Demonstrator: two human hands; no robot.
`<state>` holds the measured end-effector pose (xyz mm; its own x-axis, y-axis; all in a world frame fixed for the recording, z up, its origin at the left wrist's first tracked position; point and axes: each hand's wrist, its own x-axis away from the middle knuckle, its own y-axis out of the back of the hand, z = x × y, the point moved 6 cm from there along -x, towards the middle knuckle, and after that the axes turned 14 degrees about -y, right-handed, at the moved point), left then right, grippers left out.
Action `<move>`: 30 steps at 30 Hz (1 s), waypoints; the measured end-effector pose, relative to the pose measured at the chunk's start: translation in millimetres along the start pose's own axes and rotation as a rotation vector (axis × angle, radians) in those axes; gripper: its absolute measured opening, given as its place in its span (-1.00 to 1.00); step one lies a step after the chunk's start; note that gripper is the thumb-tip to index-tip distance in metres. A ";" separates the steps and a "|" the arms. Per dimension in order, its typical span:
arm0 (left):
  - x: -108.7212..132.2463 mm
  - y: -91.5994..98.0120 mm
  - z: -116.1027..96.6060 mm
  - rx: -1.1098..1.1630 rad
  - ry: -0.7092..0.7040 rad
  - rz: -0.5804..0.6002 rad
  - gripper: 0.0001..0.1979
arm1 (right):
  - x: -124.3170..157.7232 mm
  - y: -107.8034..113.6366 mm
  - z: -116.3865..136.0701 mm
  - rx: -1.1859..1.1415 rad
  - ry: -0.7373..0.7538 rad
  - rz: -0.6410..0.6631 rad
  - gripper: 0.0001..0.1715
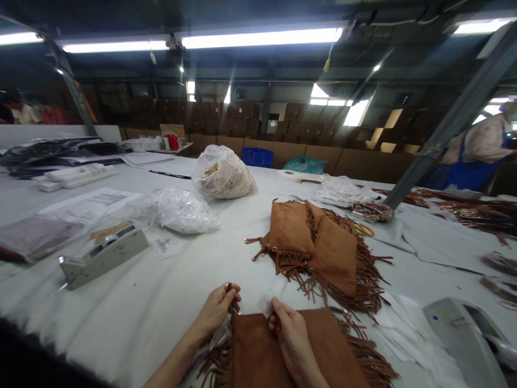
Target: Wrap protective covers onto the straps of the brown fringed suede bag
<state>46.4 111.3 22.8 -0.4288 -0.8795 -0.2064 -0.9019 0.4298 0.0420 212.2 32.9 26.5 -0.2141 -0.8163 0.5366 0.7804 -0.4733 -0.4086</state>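
Note:
A brown fringed bag lies flat at the table's near edge, its fringe spreading out on both sides. At the bag's upper left corner, my left hand is closed on a brown tassel beside a small metal ring. My right hand is above the bag, pinching a small translucent white piece, which could be plastic or thin paper. Beyond the hands, several more brown fringed bags lie overlapping in a pile.
Grey tape dispensers stand at left and lower right. White strips lie beside the right one. Clear plastic bags, a filled sack and yellow-handled scissors lie farther back. A metal post slants up at right; a person stands behind it.

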 end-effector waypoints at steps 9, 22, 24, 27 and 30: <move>-1.2 -26.1 4.6 0.245 0.061 0.013 -0.40 | 1.6 0.6 0.4 -0.083 -0.047 0.031 -0.57; 3.2 -14.2 -1.2 0.249 0.051 -0.006 -0.58 | -7.5 1.5 -3.8 -0.186 -0.113 0.023 -0.60; 5.2 -22.2 -8.5 0.160 0.018 0.075 -0.58 | -8.1 1.2 -4.5 -0.178 -0.121 0.010 -0.59; 8.1 -31.3 -13.7 0.070 0.004 0.112 -0.57 | -9.7 0.1 -6.5 -0.154 -0.130 -0.016 -0.57; 8.7 -29.5 -9.4 0.039 0.037 0.017 -0.57 | -12.3 -2.9 -8.9 -0.134 -0.127 -0.012 -0.55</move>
<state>68.8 89.0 29.0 -0.4467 -0.8784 -0.1700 -0.8919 0.4522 0.0071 207.3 41.4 14.5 -0.1406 -0.7658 0.6276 0.6910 -0.5298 -0.4917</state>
